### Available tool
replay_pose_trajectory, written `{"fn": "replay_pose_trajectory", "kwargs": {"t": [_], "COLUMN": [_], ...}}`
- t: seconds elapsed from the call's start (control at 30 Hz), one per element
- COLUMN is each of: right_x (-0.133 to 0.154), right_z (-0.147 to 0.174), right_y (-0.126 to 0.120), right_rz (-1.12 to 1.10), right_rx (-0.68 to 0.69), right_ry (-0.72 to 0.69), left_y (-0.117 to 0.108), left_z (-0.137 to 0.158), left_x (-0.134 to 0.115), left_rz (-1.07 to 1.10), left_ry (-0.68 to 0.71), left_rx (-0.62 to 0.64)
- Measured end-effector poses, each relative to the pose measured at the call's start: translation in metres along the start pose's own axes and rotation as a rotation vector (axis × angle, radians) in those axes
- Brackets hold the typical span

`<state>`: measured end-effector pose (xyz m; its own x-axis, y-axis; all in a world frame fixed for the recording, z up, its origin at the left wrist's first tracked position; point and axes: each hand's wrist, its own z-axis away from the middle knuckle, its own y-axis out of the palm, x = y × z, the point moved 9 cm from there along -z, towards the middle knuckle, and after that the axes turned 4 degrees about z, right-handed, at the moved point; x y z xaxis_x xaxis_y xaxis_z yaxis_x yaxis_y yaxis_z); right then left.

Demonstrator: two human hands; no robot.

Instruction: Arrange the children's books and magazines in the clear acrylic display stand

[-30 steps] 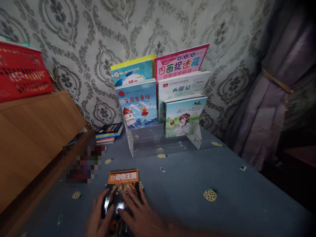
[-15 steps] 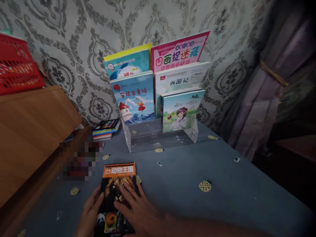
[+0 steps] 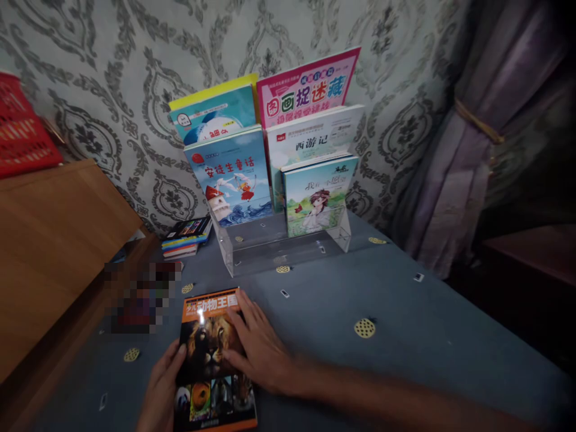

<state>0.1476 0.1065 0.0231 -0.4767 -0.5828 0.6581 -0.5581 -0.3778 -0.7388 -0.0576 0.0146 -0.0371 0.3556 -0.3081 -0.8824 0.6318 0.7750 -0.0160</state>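
Note:
A paperback animal book (image 3: pixel 209 354) with an orange title band and a lion on its black cover lies face up in front of me. My left hand (image 3: pixel 162 375) grips its left edge, the thumb over the cover and the other fingers partly hidden. Across the upper right of the cover rests my right hand (image 3: pixel 258 348), its fingers stretched out along the side and the thumb spread apart on the lion picture. Beyond them, a clear acrylic book rack (image 3: pixel 228 255) holds several upright children's books, among them a blue one (image 3: pixel 238 186) and a green one (image 3: pixel 317 204).
Against the wall sits a small stack of books (image 3: pixel 184 240). A blurred-out patch (image 3: pixel 144 300) covers something on the left. The blue tablecloth (image 3: pixel 324 342) has pineapple prints. A wooden box (image 3: pixel 54 240) with a red basket (image 3: pixel 22 132) stands left; a curtain (image 3: pixel 468 150) hangs right.
My right hand has slid from the middle of the cover toward its upper right edge, uncovering the lion's face. My left hand keeps its grip. The view has shifted slightly.

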Motion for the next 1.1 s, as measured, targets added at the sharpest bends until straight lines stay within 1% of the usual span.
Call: {"fn": "replay_pose_trajectory", "kwargs": {"t": [0.1, 0.23, 0.37, 0.43, 0.5, 0.57, 0.63, 0.7, 0.8, 0.9, 0.97, 1.1], "right_x": [-0.009, -0.019, -0.028, -0.036, -0.044, -0.049, -0.054, -0.058, -0.066, -0.073, -0.076, -0.079], "right_z": [-0.002, -0.003, -0.006, -0.008, -0.01, -0.013, -0.017, -0.02, -0.024, -0.025, -0.026, -0.028], "right_y": [-0.007, -0.005, -0.005, -0.003, -0.001, 0.001, 0.003, 0.004, 0.006, 0.003, -0.002, -0.015], "right_rz": [-0.075, -0.243, -0.408, -0.48, -0.552, -0.629, -0.728, -0.846, -1.01, -1.119, -1.158, -1.181], "right_rx": [-0.07, -0.121, -0.208, -0.245, -0.265, -0.279, -0.29, -0.29, -0.261, -0.247, -0.262, -0.29], "right_ry": [0.025, 0.026, -0.002, 0.014, 0.048, 0.067, 0.075, 0.096, 0.186, 0.269, 0.281, 0.257], "left_y": [0.002, 0.003, 0.005, 0.005, 0.007, 0.012, 0.016, 0.019, 0.03, 0.045, 0.054, 0.07], "left_z": [-0.001, -0.006, -0.011, -0.015, -0.02, -0.027, -0.033, -0.039, -0.042, -0.042, -0.042, -0.041], "left_x": [-0.001, -0.004, -0.007, -0.009, -0.009, -0.008, -0.005, -0.003, -0.005, -0.01, -0.014, -0.023], "left_rz": [0.009, -0.005, 0.011, 0.011, -0.002, -0.003, 0.015, 0.038, 0.067, 0.096, 0.109, 0.132], "left_ry": [-0.007, 0.045, 0.098, 0.144, 0.199, 0.237, 0.242, 0.23, 0.225, 0.244, 0.267, 0.34], "left_rx": [0.006, -0.004, -0.041, -0.052, -0.026, 0.028, 0.068, 0.077, 0.081, 0.089, 0.098, 0.12]}}
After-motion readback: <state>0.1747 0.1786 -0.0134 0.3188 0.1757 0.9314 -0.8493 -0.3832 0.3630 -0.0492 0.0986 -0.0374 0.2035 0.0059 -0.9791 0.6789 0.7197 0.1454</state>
